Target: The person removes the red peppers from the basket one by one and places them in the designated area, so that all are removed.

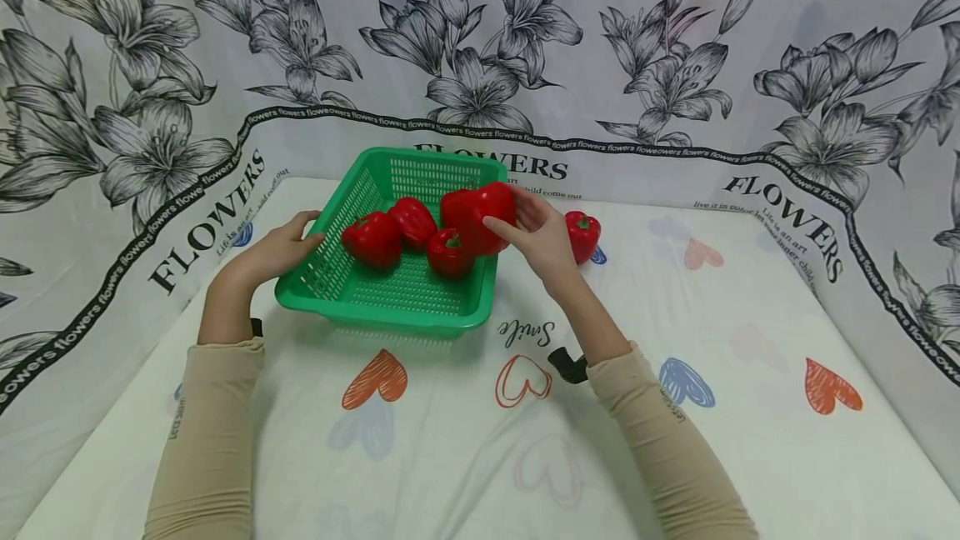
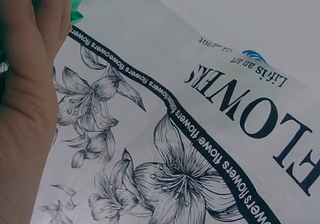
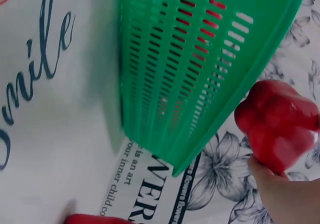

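A green plastic basket (image 1: 390, 317) with slotted walls stands tilted in the head view, several red bell peppers (image 1: 372, 240) lying inside it. My left hand (image 1: 281, 250) grips its left rim, thumb over the edge. In the left wrist view that hand (image 2: 25, 94) hides most of the basket. My right hand (image 1: 543, 240) holds another red bell pepper (image 1: 487, 219) over the basket's right rim. From the right wrist, this pepper (image 3: 277, 126) shows above the rim, with the fingers and thumb at its lower side.
One more red bell pepper (image 1: 583, 236) lies on the table just right of my right hand. A white cloth (image 1: 450, 457) printed with hearts covers the table. Behind it hangs a flower-patterned cloth (image 1: 480, 40), which also runs along both sides.
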Tool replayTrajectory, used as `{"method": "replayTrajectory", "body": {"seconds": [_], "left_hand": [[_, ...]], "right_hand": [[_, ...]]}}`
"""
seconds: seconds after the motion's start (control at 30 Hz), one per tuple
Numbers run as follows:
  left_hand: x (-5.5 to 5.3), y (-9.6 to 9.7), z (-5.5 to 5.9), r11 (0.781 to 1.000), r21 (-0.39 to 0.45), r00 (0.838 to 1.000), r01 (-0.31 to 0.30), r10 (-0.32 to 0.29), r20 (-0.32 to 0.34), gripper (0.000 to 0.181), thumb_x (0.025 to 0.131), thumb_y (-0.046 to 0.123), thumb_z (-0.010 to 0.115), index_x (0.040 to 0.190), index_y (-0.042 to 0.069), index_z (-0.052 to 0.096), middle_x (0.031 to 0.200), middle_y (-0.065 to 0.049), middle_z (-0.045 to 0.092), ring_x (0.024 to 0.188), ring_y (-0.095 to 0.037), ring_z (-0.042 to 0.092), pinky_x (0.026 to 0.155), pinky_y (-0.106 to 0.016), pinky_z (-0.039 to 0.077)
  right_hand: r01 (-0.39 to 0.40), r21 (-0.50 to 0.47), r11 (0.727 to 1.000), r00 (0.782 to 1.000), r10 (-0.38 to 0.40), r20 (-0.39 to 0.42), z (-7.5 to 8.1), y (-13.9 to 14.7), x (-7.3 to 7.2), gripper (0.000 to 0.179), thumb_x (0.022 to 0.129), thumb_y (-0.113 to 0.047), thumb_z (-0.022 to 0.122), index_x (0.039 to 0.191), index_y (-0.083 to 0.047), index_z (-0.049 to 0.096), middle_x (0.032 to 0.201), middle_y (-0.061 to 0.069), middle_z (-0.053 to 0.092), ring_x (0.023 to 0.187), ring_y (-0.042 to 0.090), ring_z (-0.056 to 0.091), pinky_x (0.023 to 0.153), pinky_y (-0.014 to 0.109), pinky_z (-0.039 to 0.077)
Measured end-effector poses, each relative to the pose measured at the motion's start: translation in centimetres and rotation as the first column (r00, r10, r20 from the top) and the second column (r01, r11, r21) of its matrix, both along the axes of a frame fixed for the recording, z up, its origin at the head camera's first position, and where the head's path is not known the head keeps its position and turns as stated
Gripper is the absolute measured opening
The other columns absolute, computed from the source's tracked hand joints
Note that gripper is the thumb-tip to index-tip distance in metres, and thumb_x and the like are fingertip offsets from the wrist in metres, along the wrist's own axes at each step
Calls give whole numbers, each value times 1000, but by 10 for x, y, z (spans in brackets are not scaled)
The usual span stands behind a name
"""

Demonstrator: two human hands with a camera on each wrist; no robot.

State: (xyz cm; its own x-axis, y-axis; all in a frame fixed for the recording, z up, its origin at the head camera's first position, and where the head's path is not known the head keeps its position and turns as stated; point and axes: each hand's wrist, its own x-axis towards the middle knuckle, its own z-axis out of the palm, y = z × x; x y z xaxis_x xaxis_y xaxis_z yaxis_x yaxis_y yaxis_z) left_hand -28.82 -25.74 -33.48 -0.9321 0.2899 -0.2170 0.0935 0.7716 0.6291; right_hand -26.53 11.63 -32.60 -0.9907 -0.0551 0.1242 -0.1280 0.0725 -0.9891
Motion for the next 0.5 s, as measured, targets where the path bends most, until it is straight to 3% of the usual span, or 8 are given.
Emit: {"method": "replayTrajectory", "body": {"seconds": [0.5], "left_hand": [[1, 0, -1, 1000, -8, 1000, 3, -3, -8, 62, 108, 32, 27, 155, 0, 4, 143, -38, 38, 125, -52, 48, 102, -65, 39]], "right_hand": [[179, -97, 979, 979, -187, -78, -6, 54, -10, 65, 85, -21, 77, 144, -19, 48, 146, 3, 52, 136, 19, 49, 107, 37, 45]]}}
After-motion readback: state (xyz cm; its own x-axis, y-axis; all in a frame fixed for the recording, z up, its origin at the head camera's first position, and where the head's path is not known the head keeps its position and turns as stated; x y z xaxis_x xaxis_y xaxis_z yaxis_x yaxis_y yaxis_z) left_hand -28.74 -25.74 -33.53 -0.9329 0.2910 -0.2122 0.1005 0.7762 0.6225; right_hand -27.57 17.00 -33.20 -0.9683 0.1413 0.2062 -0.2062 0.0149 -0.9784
